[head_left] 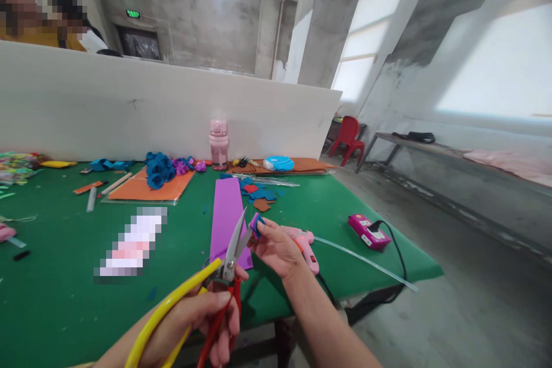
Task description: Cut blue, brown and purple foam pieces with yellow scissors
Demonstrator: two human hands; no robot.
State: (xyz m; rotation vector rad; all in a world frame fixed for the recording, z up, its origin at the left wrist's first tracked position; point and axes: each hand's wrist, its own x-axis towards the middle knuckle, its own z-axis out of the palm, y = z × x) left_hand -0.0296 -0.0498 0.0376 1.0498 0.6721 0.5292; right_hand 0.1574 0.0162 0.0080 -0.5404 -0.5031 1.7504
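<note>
In my left hand (209, 316) are scissors (230, 261) with one yellow handle and one red handle. Their blades point away from me and stand a little apart, with the tips beside a small purple and blue foam piece (255, 224). My right hand (276, 250) pinches that piece between thumb and fingers. Beneath the blades lies a long purple foam sheet (226, 198) on the green table. Just right of my right hand, and partly hidden by it, is a pink glue gun (308, 250) with a clear glue stick (366, 261) trailing from its back.
Blue and brown foam scraps (263, 194) lie beyond my hands. Blue foam flowers (159, 169) rest on an orange sheet (146, 187). A pink bottle (219, 144) stands before a white board (172, 103). A magenta power strip (368, 232) sits near the table's right edge.
</note>
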